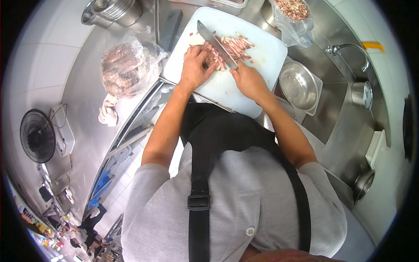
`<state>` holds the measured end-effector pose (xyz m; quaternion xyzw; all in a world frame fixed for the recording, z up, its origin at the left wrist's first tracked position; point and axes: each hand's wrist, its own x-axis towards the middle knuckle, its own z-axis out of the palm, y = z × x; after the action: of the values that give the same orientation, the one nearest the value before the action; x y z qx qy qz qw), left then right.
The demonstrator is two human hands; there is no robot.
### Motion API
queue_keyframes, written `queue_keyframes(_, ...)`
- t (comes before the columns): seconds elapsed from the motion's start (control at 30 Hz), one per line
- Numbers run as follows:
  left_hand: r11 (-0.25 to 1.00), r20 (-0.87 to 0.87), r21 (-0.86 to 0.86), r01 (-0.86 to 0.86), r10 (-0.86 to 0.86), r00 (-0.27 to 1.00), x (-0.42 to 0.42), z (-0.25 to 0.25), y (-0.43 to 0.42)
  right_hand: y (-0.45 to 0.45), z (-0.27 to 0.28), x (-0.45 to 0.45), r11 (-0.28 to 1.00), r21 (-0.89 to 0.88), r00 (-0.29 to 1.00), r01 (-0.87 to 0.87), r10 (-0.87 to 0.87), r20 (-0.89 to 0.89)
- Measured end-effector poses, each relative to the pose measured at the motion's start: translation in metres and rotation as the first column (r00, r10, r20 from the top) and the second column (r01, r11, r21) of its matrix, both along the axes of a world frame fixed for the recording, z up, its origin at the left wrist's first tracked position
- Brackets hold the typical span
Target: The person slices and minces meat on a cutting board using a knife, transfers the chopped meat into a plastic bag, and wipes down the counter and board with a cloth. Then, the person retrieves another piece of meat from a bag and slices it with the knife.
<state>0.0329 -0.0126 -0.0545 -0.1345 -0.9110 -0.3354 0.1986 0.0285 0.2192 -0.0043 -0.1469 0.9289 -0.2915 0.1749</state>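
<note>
A long-bladed knife [217, 45] lies across chopped meat strips [235, 46] on a white cutting board [266, 56]. My right hand [249, 81] is wrapped round its handle, the blade pointing up and left. On the blade's left side, my left hand [195, 65] rests with curled fingers on a pile of cut meat [212, 56]. Its thumb and fingers are apart around the pieces, and the fingertips press on the meat. More cut strips lie to the right of the blade.
A plastic bag of meat [124, 70] and a cloth [108, 111] lie on the left counter. Right of the board are a metal bowl [298, 85], a faucet [349, 50] and a bagged container of chopped pieces [292, 9]. A dark block [170, 30] borders the board.
</note>
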Motion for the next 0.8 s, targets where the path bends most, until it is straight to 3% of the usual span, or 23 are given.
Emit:
queue_keyframes(0.1,1.0,0.017,0.005,0.02,-0.02,1.0,0.0,0.005,-0.002,0.004,0.017,-0.001,0.999,-0.048,0.998,0.003,-0.006,-0.066)
queue_keyframes(0.2,0.985,-0.017,0.168,0.033,-0.031,0.999,-0.001,0.004,-0.006,0.002,0.048,0.007,0.995,-0.091,0.993,0.034,-0.044,-0.107)
queue_keyframes(0.27,0.992,-0.01,0.124,0.024,-0.023,1.0,-0.003,0.002,-0.009,-0.002,0.063,0.011,0.993,-0.102,0.993,0.06,-0.069,-0.096)
queue_keyframes(0.47,0.997,0.005,0.067,0.028,-0.028,1.0,-0.01,-0.001,-0.009,-0.01,-0.025,0.007,1.0,-0.026,0.994,0.004,-0.007,-0.108)
queue_keyframes(0.8,1.0,0.042,0.0,-0.007,0.007,0.999,0.004,0.017,-0.008,-0.013,0.068,0.017,1.0,-0.012,0.999,0.025,-0.025,-0.024)
